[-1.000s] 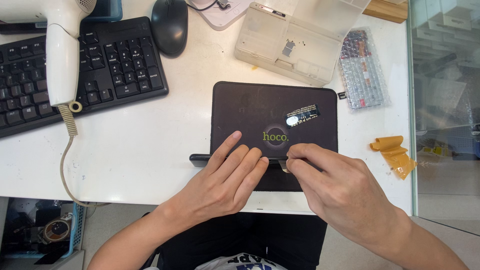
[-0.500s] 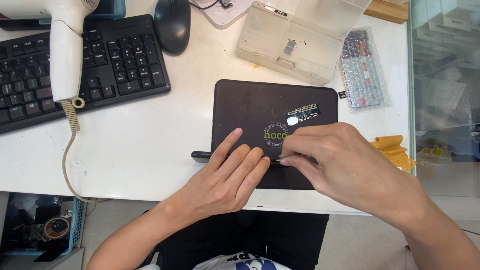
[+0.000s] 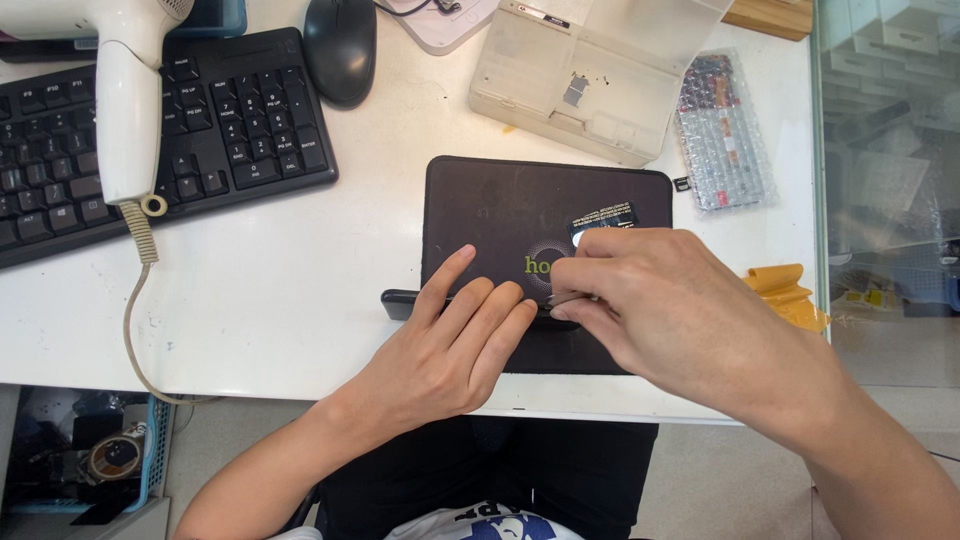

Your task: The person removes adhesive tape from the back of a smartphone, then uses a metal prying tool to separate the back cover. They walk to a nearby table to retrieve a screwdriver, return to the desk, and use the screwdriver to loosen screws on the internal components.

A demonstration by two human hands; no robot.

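A dark phone [image 3: 398,301] lies across the near part of a black mat [image 3: 505,205] on the white desk [image 3: 270,290]. My left hand [image 3: 455,340] rests flat on the phone, fingers spread, pressing it down. My right hand [image 3: 660,305] has its fingertips pinched on a small thin tool [image 3: 563,298] at the phone's upper edge, just right of the left fingertips. Most of the phone is hidden under both hands. A small dark card with a pale sticker [image 3: 603,217] lies on the mat just above my right hand.
A black keyboard [image 3: 200,130] with a white hair dryer [image 3: 125,100] on it lies at the left, a black mouse [image 3: 340,45] behind. A clear plastic parts box [image 3: 590,70], a bubble-wrapped pack [image 3: 722,135] and a yellow scrap [image 3: 785,290] lie at the right.
My right hand has slid left and up over the mat, now covering more of it and the card. My left hand has stayed on the phone.
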